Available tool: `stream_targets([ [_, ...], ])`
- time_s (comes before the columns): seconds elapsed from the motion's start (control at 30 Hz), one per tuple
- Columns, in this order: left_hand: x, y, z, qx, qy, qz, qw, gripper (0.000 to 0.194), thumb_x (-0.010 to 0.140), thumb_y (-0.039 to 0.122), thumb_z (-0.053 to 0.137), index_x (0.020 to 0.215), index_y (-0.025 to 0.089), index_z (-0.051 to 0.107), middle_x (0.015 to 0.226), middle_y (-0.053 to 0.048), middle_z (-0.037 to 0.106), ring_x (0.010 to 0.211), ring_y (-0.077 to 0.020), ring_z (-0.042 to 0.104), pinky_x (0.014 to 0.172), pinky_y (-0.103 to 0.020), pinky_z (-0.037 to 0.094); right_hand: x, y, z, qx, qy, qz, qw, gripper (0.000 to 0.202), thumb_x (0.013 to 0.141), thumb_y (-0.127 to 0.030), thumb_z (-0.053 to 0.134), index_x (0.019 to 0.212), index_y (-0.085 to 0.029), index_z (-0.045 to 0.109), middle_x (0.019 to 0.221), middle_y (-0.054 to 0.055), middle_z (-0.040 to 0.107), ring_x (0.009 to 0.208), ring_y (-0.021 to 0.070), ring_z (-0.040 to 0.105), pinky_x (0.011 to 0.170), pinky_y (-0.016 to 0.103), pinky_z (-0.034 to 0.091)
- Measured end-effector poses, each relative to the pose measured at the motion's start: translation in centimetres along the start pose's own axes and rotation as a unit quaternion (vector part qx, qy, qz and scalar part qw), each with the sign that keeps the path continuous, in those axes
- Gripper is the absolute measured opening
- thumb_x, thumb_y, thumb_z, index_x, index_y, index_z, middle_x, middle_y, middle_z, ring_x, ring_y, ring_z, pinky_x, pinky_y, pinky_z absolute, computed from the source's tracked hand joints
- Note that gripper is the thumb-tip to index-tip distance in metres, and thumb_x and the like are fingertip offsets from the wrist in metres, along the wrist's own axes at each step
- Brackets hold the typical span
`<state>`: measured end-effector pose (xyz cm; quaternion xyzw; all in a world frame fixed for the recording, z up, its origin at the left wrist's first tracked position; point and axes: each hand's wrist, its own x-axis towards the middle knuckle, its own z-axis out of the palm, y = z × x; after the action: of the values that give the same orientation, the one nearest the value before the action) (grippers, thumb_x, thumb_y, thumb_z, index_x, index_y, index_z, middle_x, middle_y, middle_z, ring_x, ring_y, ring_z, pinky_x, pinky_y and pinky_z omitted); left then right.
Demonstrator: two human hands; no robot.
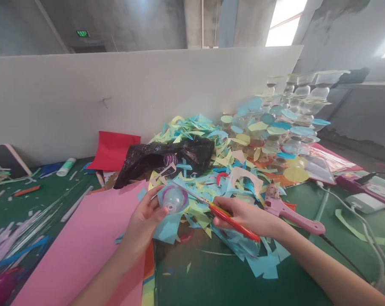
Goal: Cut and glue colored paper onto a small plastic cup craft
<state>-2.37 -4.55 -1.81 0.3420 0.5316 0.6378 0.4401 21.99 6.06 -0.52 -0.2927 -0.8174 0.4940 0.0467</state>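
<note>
My left hand (149, 208) is closed on a clear plastic bottle top (172, 199), cut to a dome with a purple rim and a small neck facing me. A piece of light blue paper (168, 227) shows around and below it; I cannot tell whether it is attached. My right hand (238, 214) grips scissors (232, 221) with red-orange handles. Their blades reach left to the purple rim. Beneath both hands spread blue and yellow-green paper scraps (201, 216).
At the right back stand stacked clear plastic pieces with paper discs (275, 127). A pink glue gun (291, 212) lies right of my hand, near a power strip (367, 187). Pink paper sheets (84, 246) lie left; behind them are a black plastic bag (141, 159) and white board (115, 93).
</note>
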Motion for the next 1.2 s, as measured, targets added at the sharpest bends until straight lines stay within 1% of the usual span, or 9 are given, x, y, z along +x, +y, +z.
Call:
stream_targets([
  [0.1, 0.12, 0.14, -0.02, -0.003, 0.014, -0.007, 1.0, 0.069, 0.06, 0.044, 0.086, 0.12, 0.023, 0.058, 0.113, -0.009, 0.069, 0.092, -0.022, 0.067, 0.076, -0.028, 0.052, 0.08, 0.1, 0.06, 0.009, 0.007, -0.004, 1.0, 0.045, 0.084, -0.066, 0.056, 0.081, -0.021, 0.048, 0.07, -0.005, 0.043, 0.06, 0.0109, 0.035, 0.056, 0.026, 0.025],
  [0.2, 0.1, 0.39, 0.18, -0.022, 0.025, -0.015, 0.999, 0.066, 0.063, 0.045, 0.084, 0.119, 0.023, 0.057, 0.105, -0.006, 0.069, 0.085, -0.0197, 0.067, 0.074, -0.028, 0.052, 0.09, 0.02, 0.15, 0.003, 0.013, -0.007, 1.0, 0.047, 0.083, -0.067, 0.056, 0.079, -0.021, 0.048, 0.068, -0.006, 0.042, 0.06, 0.0104, 0.034, 0.055, 0.026, 0.024],
  [0.37, 0.04, 0.65, 0.39, -0.042, 0.009, -0.009, 0.999, 0.058, 0.064, 0.043, 0.084, 0.113, 0.024, 0.058, 0.107, -0.005, 0.068, 0.088, -0.0198, 0.066, 0.078, -0.03, 0.052, -0.18, -0.34, 0.16, -0.033, 0.002, 0.006, 0.999, 0.05, 0.083, -0.071, 0.053, 0.081, -0.022, 0.041, 0.071, -0.005, 0.043, 0.061, 0.0112, 0.037, 0.056, 0.026, 0.028],
  [0.53, -0.02, 0.42, 0.19, 0.003, -0.024, -0.006, 1.0, 0.057, 0.061, 0.043, 0.085, 0.111, 0.026, 0.061, 0.108, -0.006, 0.07, 0.092, -0.022, 0.066, 0.076, -0.029, 0.053, -0.55, -0.4, 0.09, -0.05, -0.012, 0.006, 0.999, 0.051, 0.084, -0.073, 0.047, 0.092, -0.023, 0.041, 0.079, -0.002, 0.048, 0.066, 0.0136, 0.041, 0.059, 0.027, 0.033],
  [0.67, -0.12, 0.42, 0.22, 0.023, -0.023, 0.003, 0.999, 0.056, 0.064, 0.042, 0.084, 0.112, 0.025, 0.061, 0.113, -0.008, 0.068, 0.098, -0.0236, 0.065, 0.079, -0.029, 0.053, -0.38, -0.26, 0.03, -0.045, 0.001, -0.004, 0.999, 0.049, 0.083, -0.071, 0.051, 0.088, -0.022, 0.043, 0.078, -0.003, 0.048, 0.066, 0.0131, 0.041, 0.058, 0.026, 0.031],
  [0.87, 0.11, 0.55, -0.26, 0.025, -0.028, -0.006, 0.999, 0.058, 0.064, 0.04, 0.084, 0.114, 0.025, 0.058, 0.108, -0.008, 0.069, 0.089, -0.0207, 0.066, 0.074, -0.027, 0.052, -0.1, -0.24, -0.01, -0.013, 0.004, -0.012, 1.0, 0.047, 0.083, -0.068, 0.055, 0.079, -0.021, 0.046, 0.07, -0.006, 0.043, 0.061, 0.0108, 0.037, 0.056, 0.026, 0.026],
  [0.97, 0.2, 0.41, -0.5, 0.022, -0.04, -0.016, 0.999, 0.06, 0.065, 0.044, 0.083, 0.116, 0.027, 0.057, 0.108, -0.006, 0.069, 0.086, -0.0199, 0.066, 0.072, -0.027, 0.052, 0.0, -0.26, 0.07, -0.008, 0.008, -0.012, 1.0, 0.048, 0.083, -0.067, 0.056, 0.079, -0.021, 0.048, 0.069, -0.006, 0.043, 0.061, 0.0104, 0.037, 0.055, 0.026, 0.025],
  [1.07, 0.19, 0.18, -0.47, 0.025, -0.051, -0.002, 0.998, 0.065, 0.061, 0.049, 0.084, 0.116, 0.027, 0.058, 0.108, -0.007, 0.068, 0.092, -0.0238, 0.066, 0.076, -0.03, 0.053, 0.12, -0.27, 0.16, -0.009, 0.013, -0.012, 1.0, 0.048, 0.082, -0.068, 0.056, 0.079, -0.021, 0.049, 0.07, -0.005, 0.043, 0.061, 0.0105, 0.036, 0.055, 0.026, 0.026],
  [1.2, 0.09, 0.0, -0.25, 0.046, -0.032, -0.001, 0.998, 0.062, 0.06, 0.045, 0.085, 0.113, 0.025, 0.059, 0.107, -0.007, 0.068, 0.097, -0.0252, 0.064, 0.077, -0.029, 0.051, 0.12, -0.24, 0.15, -0.015, 0.009, -0.012, 1.0, 0.049, 0.083, -0.069, 0.054, 0.081, -0.021, 0.048, 0.071, -0.005, 0.045, 0.062, 0.0108, 0.038, 0.055, 0.026, 0.027],
])
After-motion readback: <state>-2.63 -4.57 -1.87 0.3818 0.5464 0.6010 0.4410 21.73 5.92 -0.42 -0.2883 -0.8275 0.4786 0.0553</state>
